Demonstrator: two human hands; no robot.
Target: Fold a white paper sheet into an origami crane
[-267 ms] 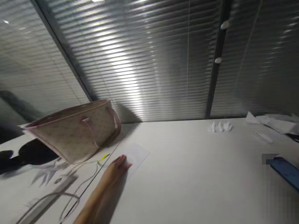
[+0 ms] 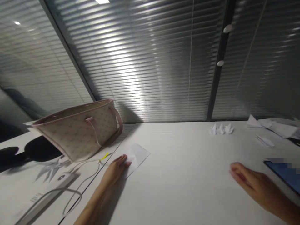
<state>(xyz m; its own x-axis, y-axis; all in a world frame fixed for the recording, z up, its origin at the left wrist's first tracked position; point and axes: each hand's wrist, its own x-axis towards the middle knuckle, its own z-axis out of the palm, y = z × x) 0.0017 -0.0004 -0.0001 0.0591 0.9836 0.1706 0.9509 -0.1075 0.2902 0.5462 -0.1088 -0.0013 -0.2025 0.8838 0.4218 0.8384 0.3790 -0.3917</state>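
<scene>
The person's right hand [image 2: 255, 186] has come into view from the lower right, where the earlier frame shows none; the left hand [image 2: 118, 165] and the sheet of paper [image 2: 139, 154] beneath it keep nearly the same place. So both hands are now over the table [image 2: 182, 178], though only the left is at the sheet. The right hand, slightly blurred, has loosely bent fingers with nothing visible in them, well apart from the sheet. The left hand's fingers rest on the near-left part of the sheet; whether they pinch it or only press it down cannot be told. The sheet lies flat on the table, just right of the seam.

Around them, the largest thing is the wall of blinds [image 2: 164, 78] behind the table. The bag [image 2: 77, 134] stands beyond the left hand and takes up room on that side. A black object [image 2: 42, 148] lies left of it, and a white strip [image 2: 50, 195] with a looped cable [image 2: 58, 189] lies beside the left forearm, which could make that side cramped. Loose papers [image 2: 278, 126] lie at the far right, a phone [image 2: 284, 176] near the right hand, small folded papers [image 2: 221, 129] towards the back, and a yellow tag [image 2: 104, 156] near the left hand.
</scene>
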